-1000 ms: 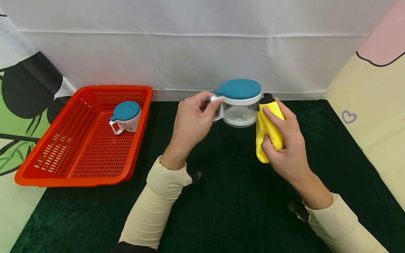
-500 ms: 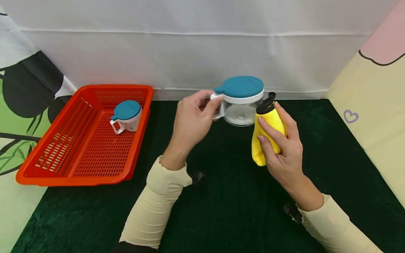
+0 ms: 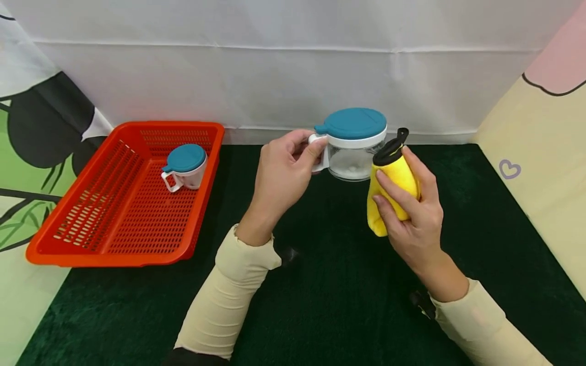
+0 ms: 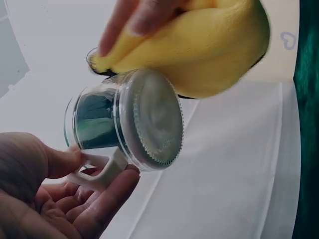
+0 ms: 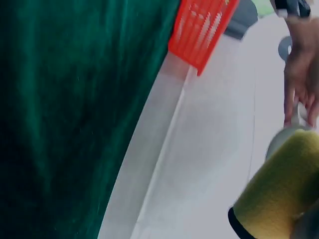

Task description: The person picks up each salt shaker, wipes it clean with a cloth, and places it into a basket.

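My left hand point(image 3: 286, 168) pinches the white handle of a clear glass seasoning jar point(image 3: 350, 162) with a blue lid, held up off the dark green cloth. The left wrist view shows the ridged bottom of the jar point(image 4: 157, 119), with thumb and fingers around the handle. In my right hand point(image 3: 414, 213) is a bunched yellow cloth point(image 3: 396, 178) with black edging, gripped between thumb and fingers. That cloth lies against the jar's side in the left wrist view and covers part of its right side in the head view.
A red plastic basket point(image 3: 114, 258) stands at the left, holding a second blue-lidded jar point(image 3: 185, 160) with a white handle. Dark green cloth point(image 3: 339, 295) covers the table. A white sheet point(image 3: 274, 86) hangs along the back, with patterned cloth at both sides.
The yellow cloth has shifted from the jar's right side toward its front, showing more black edging. My left hand has kept its hold on the handle, the jar rising slightly.
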A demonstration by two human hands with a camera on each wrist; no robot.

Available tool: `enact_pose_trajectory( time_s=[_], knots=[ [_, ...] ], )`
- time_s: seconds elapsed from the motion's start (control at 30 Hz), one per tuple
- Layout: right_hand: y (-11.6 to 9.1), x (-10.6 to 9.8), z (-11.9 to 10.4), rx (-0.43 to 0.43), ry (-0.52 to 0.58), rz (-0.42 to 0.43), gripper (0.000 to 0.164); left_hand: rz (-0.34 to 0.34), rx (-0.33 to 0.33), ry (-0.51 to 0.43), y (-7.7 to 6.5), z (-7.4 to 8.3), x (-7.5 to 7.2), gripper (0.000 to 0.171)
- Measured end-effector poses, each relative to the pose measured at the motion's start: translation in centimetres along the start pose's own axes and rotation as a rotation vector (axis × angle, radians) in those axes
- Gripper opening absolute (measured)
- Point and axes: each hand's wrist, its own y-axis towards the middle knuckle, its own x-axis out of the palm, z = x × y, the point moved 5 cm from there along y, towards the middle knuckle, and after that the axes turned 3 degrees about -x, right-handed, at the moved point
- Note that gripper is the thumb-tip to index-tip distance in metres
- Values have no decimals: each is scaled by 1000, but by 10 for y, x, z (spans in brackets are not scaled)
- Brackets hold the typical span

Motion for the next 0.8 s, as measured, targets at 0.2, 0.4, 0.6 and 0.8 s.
enact_pose_trajectory(
  time_s=[0.2, 0.4, 0.6, 0.8],
  knots=[
    [23, -7, -5, 19, 17, 77, 29, -58, 11, 22, -1, -2, 9, 24],
    [6, 3, -11, -151, -98, -13, 35, -54, -14, 43, -2, -2, 10, 24],
    [11, 0, -6, -178, -123, -11, 42, -69, 15, 8, -4, 2, 16, 24],
    [12, 4, -7, -204, -128, 30, 35, -56, 14, -5, -5, 3, 17, 24]
  ],
)
